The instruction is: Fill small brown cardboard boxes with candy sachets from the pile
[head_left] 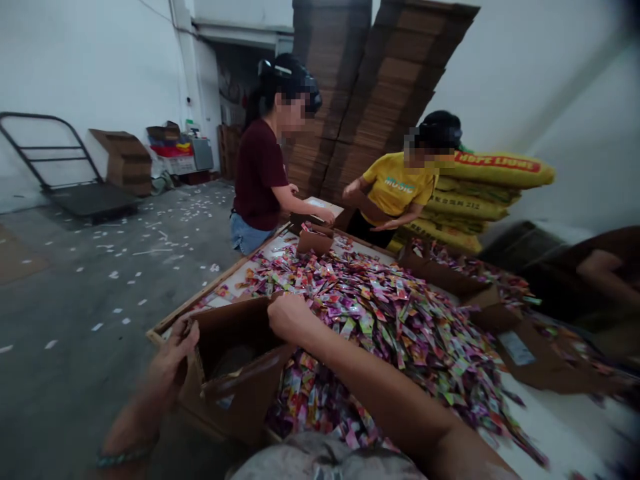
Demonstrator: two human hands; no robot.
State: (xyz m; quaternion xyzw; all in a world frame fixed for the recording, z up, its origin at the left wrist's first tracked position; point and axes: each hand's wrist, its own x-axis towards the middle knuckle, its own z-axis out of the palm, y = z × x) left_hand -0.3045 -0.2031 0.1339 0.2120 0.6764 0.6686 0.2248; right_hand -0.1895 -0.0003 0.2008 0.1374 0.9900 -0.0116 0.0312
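Note:
Close in front of me, an open cardboard box (pixel 245 400) sits tilted at the corner of the table, its dark inside facing up. My left hand (pixel 183 343) is closed round the box's left rim. At the far right corner of the box, my right hand (pixel 290 317) is curled over the rim, its fingertips hidden. The right forearm reaches across a large heap of small, colourful sachets (pixel 395 313), which lies right beside the box.
Two people, in a maroon shirt (pixel 257 160) and a yellow shirt (pixel 400 180), stand across the table by a smaller box (pixel 315 241). More sachet-filled cardboard boxes (pixel 530 353) line the right side, near another person's arm (pixel 603 267). A wooden edge (pixel 215 290) borders the table.

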